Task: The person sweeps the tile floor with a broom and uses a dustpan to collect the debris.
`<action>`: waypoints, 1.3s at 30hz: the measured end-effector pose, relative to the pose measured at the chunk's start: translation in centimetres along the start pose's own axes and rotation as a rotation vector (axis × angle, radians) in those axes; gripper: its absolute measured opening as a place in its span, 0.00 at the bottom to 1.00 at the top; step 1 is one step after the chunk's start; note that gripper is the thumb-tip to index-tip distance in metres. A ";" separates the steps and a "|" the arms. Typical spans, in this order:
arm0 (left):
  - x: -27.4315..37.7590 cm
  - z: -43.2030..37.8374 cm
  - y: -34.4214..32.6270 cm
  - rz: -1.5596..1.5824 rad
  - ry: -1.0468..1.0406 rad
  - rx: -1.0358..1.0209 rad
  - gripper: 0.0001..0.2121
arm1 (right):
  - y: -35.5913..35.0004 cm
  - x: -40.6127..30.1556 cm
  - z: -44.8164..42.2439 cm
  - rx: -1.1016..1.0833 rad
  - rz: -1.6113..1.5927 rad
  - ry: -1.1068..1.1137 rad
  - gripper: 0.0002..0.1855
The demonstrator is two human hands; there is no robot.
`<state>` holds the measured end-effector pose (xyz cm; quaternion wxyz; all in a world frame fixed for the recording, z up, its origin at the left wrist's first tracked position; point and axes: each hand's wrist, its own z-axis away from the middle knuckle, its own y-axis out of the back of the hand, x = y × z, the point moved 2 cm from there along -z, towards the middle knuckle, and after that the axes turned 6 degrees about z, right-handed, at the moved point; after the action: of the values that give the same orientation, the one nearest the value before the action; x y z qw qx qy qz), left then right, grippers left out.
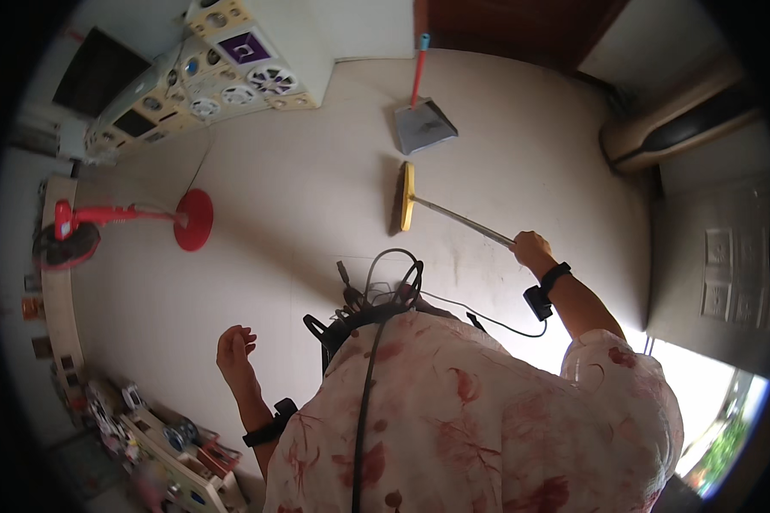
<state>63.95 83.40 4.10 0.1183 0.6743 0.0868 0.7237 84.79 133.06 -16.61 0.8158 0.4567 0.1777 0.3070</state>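
Note:
My right hand (pixel 531 249) grips the metal handle of a push broom (pixel 465 222). At the handle's far end, the broom's yellow head (pixel 409 195) rests on the tiled floor, its dark bristles facing left. Just beyond the head lies a grey dustpan (pixel 425 127) with a red upright handle tipped in blue; a small dark patch of debris shows in its pan. My left hand (pixel 236 348) hangs over the floor at the lower left, holding nothing, its fingers loosely curled and partly apart.
A red pedestal fan (pixel 194 220) stands at left, its cord running to a wall cabinet with speakers (pixel 237 96). Cluttered shelving (pixel 186 465) is at lower left. A brown door (pixel 513 29) is at the far end, a grey cabinet (pixel 712 269) at right. Cables (pixel 391 282) hang at my waist.

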 end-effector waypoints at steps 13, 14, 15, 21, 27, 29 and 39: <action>7.3 -19.9 -19.1 -0.042 -0.187 -0.661 0.08 | -3.7 -3.8 17.8 0.031 -0.467 -0.521 0.11; 8.0 -21.2 -21.1 -0.049 -0.199 -0.715 0.08 | -3.9 -4.7 18.8 0.030 -0.480 -0.567 0.10; 8.4 -22.4 -23.2 -0.055 -0.199 -0.782 0.08 | -4.1 -5.8 20.2 0.021 -0.487 -0.628 0.10; 10.4 -27.8 -34.9 -0.094 -0.177 -1.109 0.09 | -6.7 -14.1 28.2 -0.428 -0.674 -0.756 0.11; 11.0 -29.6 -42.1 -0.179 -0.139 -1.258 0.09 | -5.1 -18.6 33.4 -0.435 -1.459 -1.411 0.08; 11.5 -29.3 -43.5 -0.205 -0.131 -1.282 0.09 | -6.3 -19.6 34.3 -0.389 -1.608 -1.593 0.08; 12.1 -26.5 -43.8 -0.371 -0.184 -1.313 0.07 | -15.4 -5.5 26.2 0.501 -2.104 -1.811 0.06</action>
<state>39.13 129.74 1.15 0.6310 0.4957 -0.2661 0.5341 100.83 106.70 -16.07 0.3887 0.2797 -0.0985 -0.8723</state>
